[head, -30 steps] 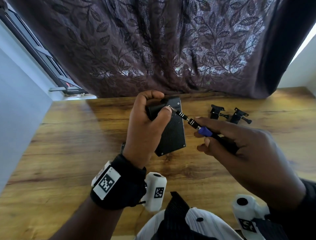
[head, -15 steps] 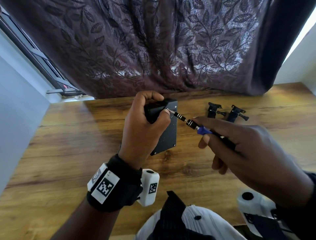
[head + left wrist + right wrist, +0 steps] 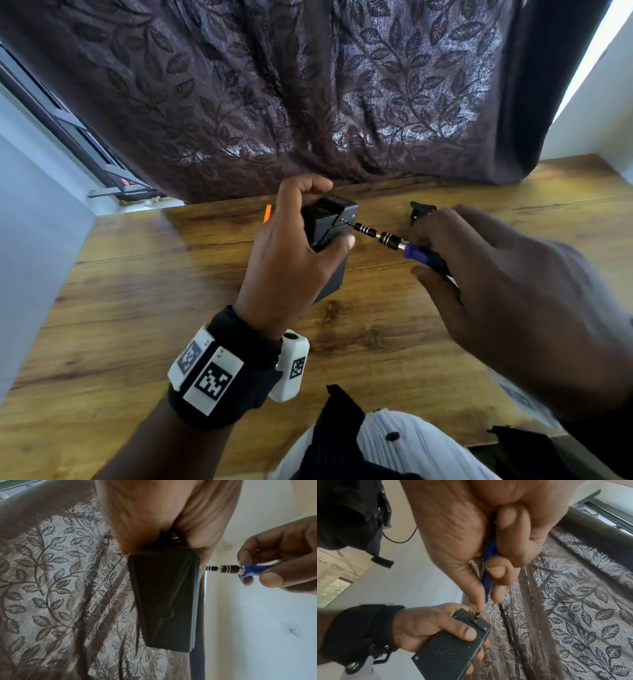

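Observation:
My left hand (image 3: 301,246) grips a flat black plastic box (image 3: 330,226) above the wooden table, thumb pressed on its face, fingers curled round the back. In the right wrist view the black box (image 3: 453,649) shows small screws at its corners. My right hand (image 3: 479,274) pinches a small screwdriver (image 3: 387,237) with a blue handle and a banded metal shaft. Its tip sits in a screw near the box's upper corner (image 3: 475,620). The left wrist view shows the box's back (image 3: 164,599) and the screwdriver (image 3: 240,570) entering from the right.
A black clip part (image 3: 422,210) lies on the wooden table (image 3: 137,308) behind my right hand. A small orange piece (image 3: 267,213) lies left of my left hand. A dark leaf-patterned curtain (image 3: 308,102) hangs along the table's far edge.
My left hand has tilted the box more upright and lifted it further from the table. The screwdriver stays at the same corner screw. The right hand now covers one of the two black clips.

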A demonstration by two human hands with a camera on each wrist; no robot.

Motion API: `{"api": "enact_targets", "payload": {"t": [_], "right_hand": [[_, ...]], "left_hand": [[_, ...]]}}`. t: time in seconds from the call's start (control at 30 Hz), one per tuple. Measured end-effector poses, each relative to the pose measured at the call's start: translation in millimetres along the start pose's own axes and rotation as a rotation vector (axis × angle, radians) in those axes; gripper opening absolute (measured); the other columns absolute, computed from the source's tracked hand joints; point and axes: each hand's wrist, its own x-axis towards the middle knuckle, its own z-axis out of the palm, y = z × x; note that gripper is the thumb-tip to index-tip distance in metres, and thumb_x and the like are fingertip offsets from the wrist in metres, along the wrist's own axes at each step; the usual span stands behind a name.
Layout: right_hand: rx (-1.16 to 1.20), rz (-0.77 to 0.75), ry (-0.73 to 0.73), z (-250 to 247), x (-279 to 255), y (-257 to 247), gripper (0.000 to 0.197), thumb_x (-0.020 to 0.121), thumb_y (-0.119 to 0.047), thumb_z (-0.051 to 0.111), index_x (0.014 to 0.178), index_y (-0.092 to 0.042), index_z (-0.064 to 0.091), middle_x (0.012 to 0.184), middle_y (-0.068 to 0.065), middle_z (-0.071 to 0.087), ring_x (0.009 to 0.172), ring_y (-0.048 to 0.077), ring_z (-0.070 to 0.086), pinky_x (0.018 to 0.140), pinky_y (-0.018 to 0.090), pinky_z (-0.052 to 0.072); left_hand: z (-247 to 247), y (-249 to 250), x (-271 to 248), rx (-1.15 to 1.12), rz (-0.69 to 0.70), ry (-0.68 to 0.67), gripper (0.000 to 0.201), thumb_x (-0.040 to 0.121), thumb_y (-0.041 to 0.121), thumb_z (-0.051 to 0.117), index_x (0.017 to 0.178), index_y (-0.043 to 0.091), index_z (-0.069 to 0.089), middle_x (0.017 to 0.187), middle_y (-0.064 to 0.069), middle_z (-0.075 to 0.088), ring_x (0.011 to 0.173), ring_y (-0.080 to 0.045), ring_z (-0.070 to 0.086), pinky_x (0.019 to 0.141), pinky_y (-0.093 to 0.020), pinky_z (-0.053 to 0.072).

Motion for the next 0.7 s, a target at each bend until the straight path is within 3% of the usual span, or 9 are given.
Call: {"api": "enact_targets", "payload": {"t": [0.13, 0.27, 0.33, 0.4, 0.5, 0.6, 0.7], "right_hand": [[-0.012, 0.056, 0.066, -4, -2, 1, 0.005, 0.091, -0.020, 0.068, 0.092, -0.015, 0.066, 0.086, 0.000, 0.061, 0.053, 0.029, 0.055, 0.048, 0.024, 0.036], [0.011, 0.104, 0.077, -5, -3, 9, 0.028, 0.099, -0.033, 0.053, 0.082, -0.018, 0.069, 0.073, -0.002, 0.064, 0.056, 0.029, 0.060, 0.049, 0.027, 0.036], [0.051, 0.112, 0.036, -6, -2, 15, 0.027, 0.100, -0.039, 0.056, 0.084, -0.021, 0.067, 0.073, -0.005, 0.063, 0.055, 0.024, 0.059, 0.048, 0.022, 0.032], [0.084, 0.121, -0.024, -11, 0, 19, 0.026, 0.087, -0.048, 0.066, 0.089, -0.023, 0.061, 0.082, -0.007, 0.060, 0.057, 0.021, 0.054, 0.050, 0.020, 0.028], [0.075, 0.108, -0.059, -14, -3, 26, 0.027, 0.077, -0.043, 0.073, 0.089, -0.022, 0.060, 0.087, -0.003, 0.059, 0.061, 0.026, 0.057, 0.052, 0.024, 0.034], [0.097, 0.145, -0.006, -14, -6, 30, 0.020, 0.085, -0.039, 0.068, 0.079, -0.020, 0.066, 0.071, -0.004, 0.060, 0.055, 0.025, 0.055, 0.049, 0.025, 0.039], [0.159, 0.178, 0.010, -15, -7, 32, 0.036, 0.093, -0.039, 0.058, 0.064, -0.020, 0.058, 0.051, -0.010, 0.044, 0.042, 0.011, 0.037, 0.047, 0.014, 0.023]], "left_hand": [[5, 4, 1, 0.035, 0.032, -0.009, 0.062, 0.084, 0.013, 0.084, 0.135, 0.019, 0.050, 0.115, 0.017, 0.063, 0.102, 0.010, 0.063, 0.081, -0.002, 0.043], [14, 6, -4, 0.039, 0.024, -0.013, 0.061, 0.084, 0.014, 0.084, 0.134, 0.022, 0.050, 0.119, 0.016, 0.064, 0.107, 0.006, 0.063, 0.084, -0.003, 0.043], [18, 8, -5, 0.042, 0.017, -0.019, 0.061, 0.085, 0.014, 0.083, 0.135, 0.021, 0.050, 0.122, 0.014, 0.063, 0.110, 0.007, 0.062, 0.084, -0.002, 0.042], [21, 11, -6, 0.044, 0.010, -0.024, 0.060, 0.086, 0.015, 0.083, 0.135, 0.020, 0.050, 0.122, 0.013, 0.063, 0.108, 0.009, 0.061, 0.082, -0.001, 0.043], [24, 16, -5, 0.058, 0.020, -0.021, 0.060, 0.086, 0.015, 0.082, 0.136, 0.019, 0.049, 0.117, 0.016, 0.062, 0.105, 0.013, 0.060, 0.080, 0.000, 0.042], [27, 22, -3, 0.076, 0.040, -0.019, 0.058, 0.087, 0.014, 0.081, 0.136, 0.017, 0.050, 0.111, 0.021, 0.060, 0.099, 0.014, 0.062, 0.078, -0.001, 0.043], [29, 27, 0, 0.108, 0.069, -0.016, 0.057, 0.088, 0.013, 0.080, 0.136, 0.014, 0.050, 0.107, 0.024, 0.058, 0.098, 0.011, 0.062, 0.078, -0.002, 0.044]]}}
